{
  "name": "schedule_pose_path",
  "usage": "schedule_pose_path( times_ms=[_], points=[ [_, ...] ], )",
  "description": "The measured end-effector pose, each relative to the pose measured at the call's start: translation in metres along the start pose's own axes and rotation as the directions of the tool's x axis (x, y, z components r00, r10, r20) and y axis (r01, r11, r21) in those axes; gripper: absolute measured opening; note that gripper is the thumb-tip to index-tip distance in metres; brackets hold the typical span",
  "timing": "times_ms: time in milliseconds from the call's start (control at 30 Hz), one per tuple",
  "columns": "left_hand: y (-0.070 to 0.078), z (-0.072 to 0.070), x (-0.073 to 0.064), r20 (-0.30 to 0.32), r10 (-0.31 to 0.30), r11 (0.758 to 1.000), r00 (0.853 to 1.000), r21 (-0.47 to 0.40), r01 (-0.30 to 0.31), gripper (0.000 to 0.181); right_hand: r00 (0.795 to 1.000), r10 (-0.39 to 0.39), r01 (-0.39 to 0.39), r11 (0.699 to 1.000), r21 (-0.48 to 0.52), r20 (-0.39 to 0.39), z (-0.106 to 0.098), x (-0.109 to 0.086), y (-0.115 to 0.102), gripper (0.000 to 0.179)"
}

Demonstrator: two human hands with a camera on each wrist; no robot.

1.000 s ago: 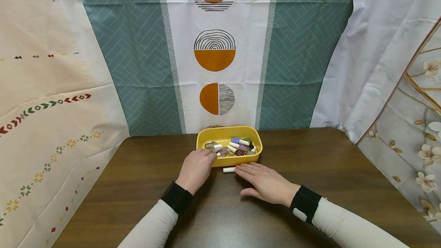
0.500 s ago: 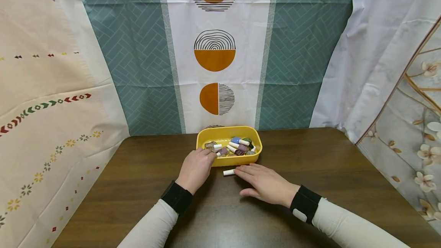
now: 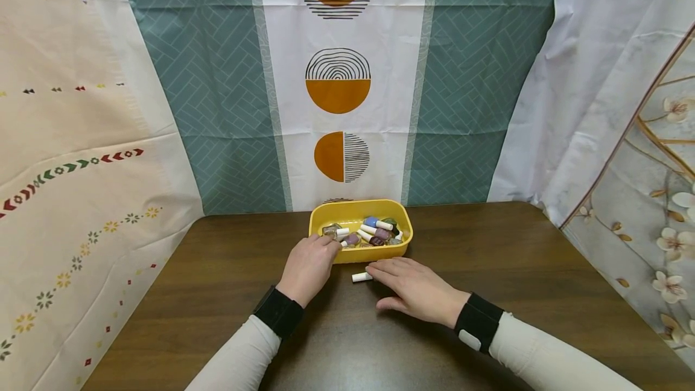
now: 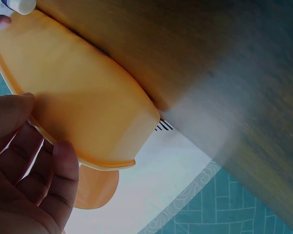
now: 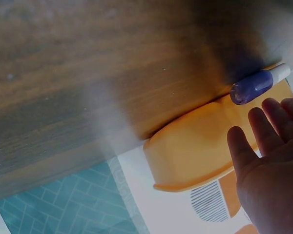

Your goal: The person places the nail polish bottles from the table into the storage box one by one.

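Observation:
A yellow plastic bin (image 3: 374, 253) stands at the back of the table with several nail polish bottles (image 3: 382, 233) lying inside. My left hand (image 3: 309, 263) grips its front left rim, with fingers over the edge. On the table in front of the bin lies a purple nail polish bottle (image 5: 251, 87), its white cap (image 3: 362, 277) pointing left. My right hand (image 3: 415, 288) is held flat over this bottle, fingers straight, fingertips right at the cap's end. In the head view that hand hides the bottle's body; the right wrist view shows it beside the fingers.
The dark wooden table (image 3: 217, 294) extends on both sides of the bin and toward me. Patterned cloth (image 3: 228, 107) hangs behind the table's back edge. More printed cloth lines the left and right sides.
The nail polish bottle's cap has shifted a little toward me, away from the bin, and tilted slightly. My right hand has edged slightly left; my left hand stays on the rim.

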State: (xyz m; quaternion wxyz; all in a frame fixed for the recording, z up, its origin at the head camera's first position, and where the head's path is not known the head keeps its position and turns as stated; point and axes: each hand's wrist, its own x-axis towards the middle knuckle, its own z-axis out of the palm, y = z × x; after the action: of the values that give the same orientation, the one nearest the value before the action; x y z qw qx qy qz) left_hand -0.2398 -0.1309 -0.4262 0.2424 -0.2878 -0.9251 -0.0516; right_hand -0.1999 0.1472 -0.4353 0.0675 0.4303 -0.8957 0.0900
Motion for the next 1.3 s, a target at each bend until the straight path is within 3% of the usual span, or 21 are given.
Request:
schedule_pose_path(
  times_ms=[600,900,1300],
  points=[
    [0.0,0.001,0.001,0.037,-0.023,1.0,0.999,-0.012,0.024,0.014,0.999,0.019,-0.018,0.999,-0.043,0.028,0.006,0.012,0.006,0.06],
    [0.001,-0.001,0.001,0.04,-0.031,0.999,0.999,-0.011,0.032,0.013,1.0,0.012,-0.012,0.999,-0.05,-0.001,0.007,0.015,0.007,0.045],
    [0.001,-0.001,0.001,0.053,-0.038,0.999,0.998,-0.011,0.038,0.014,1.0,0.001,-0.001,0.999,-0.051,-0.01,0.007,0.019,0.006,0.042]
  ],
)
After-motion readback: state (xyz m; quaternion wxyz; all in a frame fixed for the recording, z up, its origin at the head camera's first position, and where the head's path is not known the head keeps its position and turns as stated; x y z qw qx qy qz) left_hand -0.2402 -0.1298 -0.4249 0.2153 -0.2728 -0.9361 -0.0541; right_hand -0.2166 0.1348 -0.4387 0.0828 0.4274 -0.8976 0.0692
